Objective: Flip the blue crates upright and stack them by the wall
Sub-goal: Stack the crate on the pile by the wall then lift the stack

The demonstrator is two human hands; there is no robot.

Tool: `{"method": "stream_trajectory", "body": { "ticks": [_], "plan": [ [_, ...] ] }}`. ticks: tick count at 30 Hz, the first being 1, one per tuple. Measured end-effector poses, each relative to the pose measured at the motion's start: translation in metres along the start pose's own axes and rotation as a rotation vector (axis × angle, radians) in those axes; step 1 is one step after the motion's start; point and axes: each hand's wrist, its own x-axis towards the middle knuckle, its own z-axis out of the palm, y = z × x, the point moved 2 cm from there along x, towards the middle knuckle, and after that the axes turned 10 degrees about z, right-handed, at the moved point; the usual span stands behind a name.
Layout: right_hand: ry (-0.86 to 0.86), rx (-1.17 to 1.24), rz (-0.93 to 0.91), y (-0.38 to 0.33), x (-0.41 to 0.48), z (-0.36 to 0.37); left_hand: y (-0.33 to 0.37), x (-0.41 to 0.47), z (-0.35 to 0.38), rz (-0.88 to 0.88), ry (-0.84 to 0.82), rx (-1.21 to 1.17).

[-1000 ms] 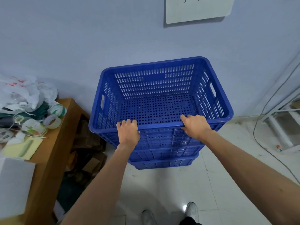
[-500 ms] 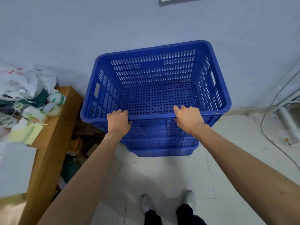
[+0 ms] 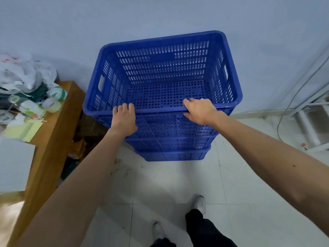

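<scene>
Top blue crate point(image 3: 160, 68) sits upright on the stack point(image 3: 170, 155) by the wall point(image 3: 160, 13), left hand point(image 3: 124, 119) hooked over its near rim and right hand point(image 3: 199, 111) pinching that rim, so I'd press down evenly till it nests square, then let go.
</scene>
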Motion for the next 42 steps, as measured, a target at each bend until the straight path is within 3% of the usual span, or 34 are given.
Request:
{"method": "stream_trajectory", "body": {
  "ticks": [6,17,28,36,42],
  "plan": [
    [0.027,-0.023,-0.002,0.001,-0.025,0.003,-0.015,-0.018,0.004,0.151,-0.003,-0.045],
    [-0.069,0.007,0.16,-0.012,-0.072,-0.005,-0.055,-0.064,-0.004,0.228,-0.093,-0.169],
    [-0.144,0.058,0.261,-0.06,-0.106,0.007,-0.096,-0.111,0.036,0.143,-0.164,-0.312],
    [-0.325,0.158,0.336,-0.058,-0.117,0.084,-0.076,-0.125,0.1,0.088,-0.194,-0.485],
    [-0.408,0.272,0.405,-0.037,-0.099,0.159,-0.063,-0.107,0.178,-0.061,-0.268,-0.433]
  ]
}}
